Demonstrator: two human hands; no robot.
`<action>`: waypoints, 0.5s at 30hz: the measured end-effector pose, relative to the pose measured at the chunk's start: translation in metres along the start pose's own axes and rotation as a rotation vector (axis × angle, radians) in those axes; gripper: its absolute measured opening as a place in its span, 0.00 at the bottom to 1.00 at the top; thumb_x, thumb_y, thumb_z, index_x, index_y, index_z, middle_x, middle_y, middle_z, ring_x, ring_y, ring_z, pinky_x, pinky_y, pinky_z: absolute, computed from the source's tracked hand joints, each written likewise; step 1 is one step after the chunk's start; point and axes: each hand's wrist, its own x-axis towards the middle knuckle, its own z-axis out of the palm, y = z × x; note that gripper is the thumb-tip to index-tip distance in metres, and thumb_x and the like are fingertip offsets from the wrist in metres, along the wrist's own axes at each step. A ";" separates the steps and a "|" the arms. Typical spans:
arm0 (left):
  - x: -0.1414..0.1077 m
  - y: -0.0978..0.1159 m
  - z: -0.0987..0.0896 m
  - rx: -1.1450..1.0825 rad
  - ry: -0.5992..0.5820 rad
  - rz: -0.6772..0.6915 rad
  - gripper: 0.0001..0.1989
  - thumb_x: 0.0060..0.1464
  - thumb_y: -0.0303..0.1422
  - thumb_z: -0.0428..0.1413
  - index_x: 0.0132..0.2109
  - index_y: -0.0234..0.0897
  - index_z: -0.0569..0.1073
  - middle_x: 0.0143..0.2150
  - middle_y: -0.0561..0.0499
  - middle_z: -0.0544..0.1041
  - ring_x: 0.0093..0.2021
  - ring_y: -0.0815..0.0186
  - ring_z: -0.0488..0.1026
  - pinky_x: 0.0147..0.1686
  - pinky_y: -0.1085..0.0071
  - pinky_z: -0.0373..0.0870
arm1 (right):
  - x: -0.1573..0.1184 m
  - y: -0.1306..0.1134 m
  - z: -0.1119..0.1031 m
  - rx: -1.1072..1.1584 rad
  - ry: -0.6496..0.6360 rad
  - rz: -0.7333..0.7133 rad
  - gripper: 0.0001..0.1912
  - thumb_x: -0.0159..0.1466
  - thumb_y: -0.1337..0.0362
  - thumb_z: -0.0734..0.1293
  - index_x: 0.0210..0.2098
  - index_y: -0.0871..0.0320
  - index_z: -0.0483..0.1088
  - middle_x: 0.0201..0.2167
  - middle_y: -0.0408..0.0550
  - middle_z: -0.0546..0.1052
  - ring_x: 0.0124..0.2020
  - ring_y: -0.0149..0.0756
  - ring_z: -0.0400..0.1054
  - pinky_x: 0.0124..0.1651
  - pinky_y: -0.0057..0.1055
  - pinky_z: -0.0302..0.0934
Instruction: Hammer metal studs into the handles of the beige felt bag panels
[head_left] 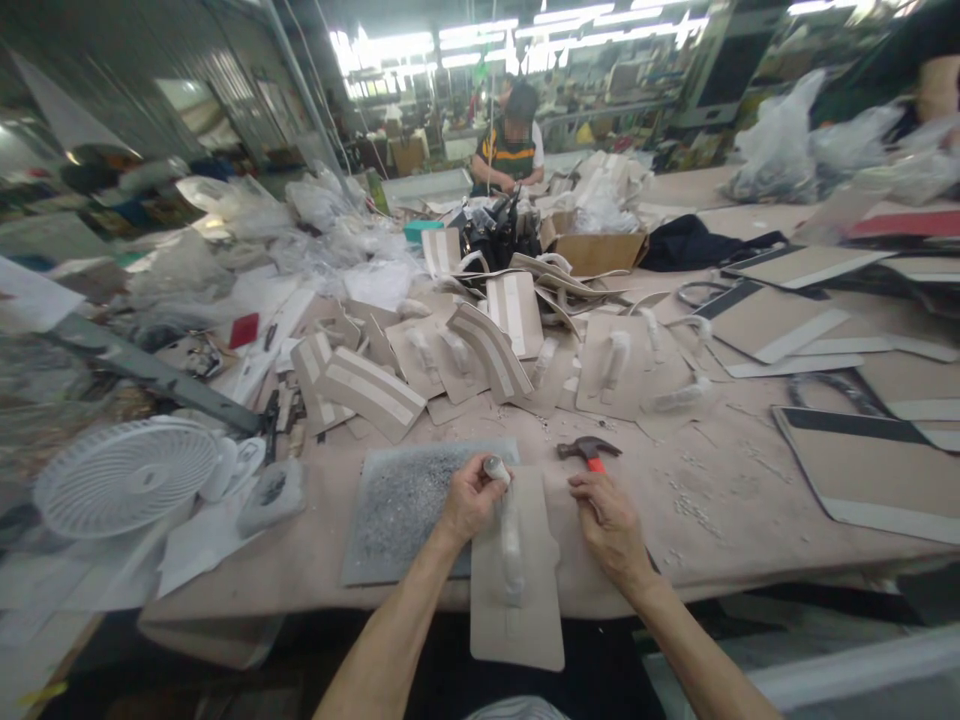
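Observation:
My left hand point(471, 497) is closed, thumb and fingers pinching a short cylindrical piece point(496, 468) with a round grey end, at the top of a beige panel point(536, 560). A carrying handle point(512, 550) wrapped in clear plastic is fixed along that panel, whose lower part juts past the table's front edge. To the right, my right hand point(609, 525) has its fingers curled over the handle of a claw hammer point(589, 450). The hammer's head rests on the table and a red stretch of its handle shows. Under my left forearm lies a worn grey slab point(409, 510).
Beige panels with wrapped handles point(615, 365) pile up beyond the slab. Larger panels point(870, 460) overlap at right, near scattered small bits point(694, 510). A white fan point(127, 475) lies at left. Across the table, a person point(517, 150) works behind a cardboard box point(600, 250).

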 end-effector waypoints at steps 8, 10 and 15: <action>0.001 0.002 -0.003 0.289 -0.072 0.111 0.10 0.51 0.27 0.57 0.42 0.35 0.75 0.36 0.51 0.77 0.37 0.65 0.73 0.40 0.72 0.68 | 0.004 -0.004 -0.037 -0.218 -0.179 0.727 0.12 0.54 0.65 0.65 0.40 0.59 0.68 0.36 0.55 0.71 0.42 0.47 0.66 0.47 0.43 0.59; 0.001 0.000 -0.004 0.312 -0.088 0.139 0.10 0.51 0.26 0.56 0.42 0.36 0.75 0.35 0.51 0.76 0.36 0.65 0.72 0.39 0.72 0.68 | 0.010 -0.011 -0.041 -0.123 -0.232 0.812 0.07 0.53 0.66 0.64 0.34 0.57 0.66 0.30 0.50 0.69 0.34 0.41 0.67 0.39 0.37 0.61; 0.001 -0.006 -0.003 0.371 -0.107 0.186 0.10 0.51 0.24 0.55 0.42 0.36 0.75 0.33 0.53 0.75 0.35 0.66 0.70 0.38 0.72 0.67 | 0.021 -0.051 -0.046 0.149 -0.350 0.865 0.07 0.59 0.57 0.59 0.30 0.53 0.58 0.23 0.39 0.65 0.17 0.28 0.57 0.21 0.28 0.57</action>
